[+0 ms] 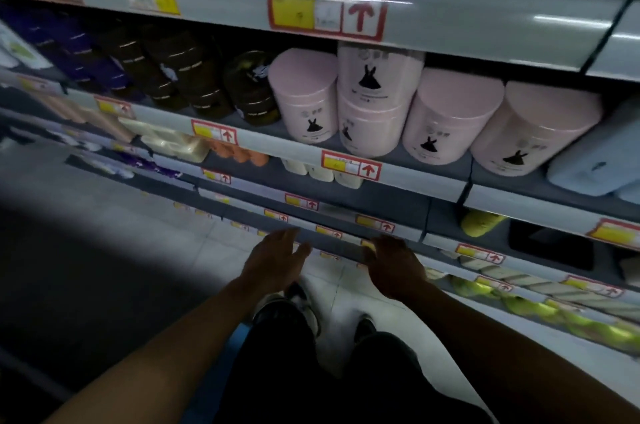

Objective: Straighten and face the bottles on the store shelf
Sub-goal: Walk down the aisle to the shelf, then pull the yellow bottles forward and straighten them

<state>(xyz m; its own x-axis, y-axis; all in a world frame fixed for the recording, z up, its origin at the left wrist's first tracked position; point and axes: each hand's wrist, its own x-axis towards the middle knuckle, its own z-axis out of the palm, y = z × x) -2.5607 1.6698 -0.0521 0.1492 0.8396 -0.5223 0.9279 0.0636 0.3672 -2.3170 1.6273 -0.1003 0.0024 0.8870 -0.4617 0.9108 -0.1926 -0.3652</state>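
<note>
Several pink round containers (446, 115) with a black dress print stand on the middle shelf (398, 177), one stacked on another (377, 73). Left of them sit dark brown jars (252, 91) and purple packs (69, 45). My left hand (277, 260) and my right hand (394, 264) hang low in front of the lower shelves, fingers relaxed, holding nothing and well below the pink containers.
A pale blue box (595, 160) lies right of the pink containers. Lower shelves carry cream tubs (322, 170), orange items (239, 153) and yellow-green bottles (540, 309). Red and yellow price tags (327, 9) line the shelf edges. My feet (301, 305) stand on the light tiled floor.
</note>
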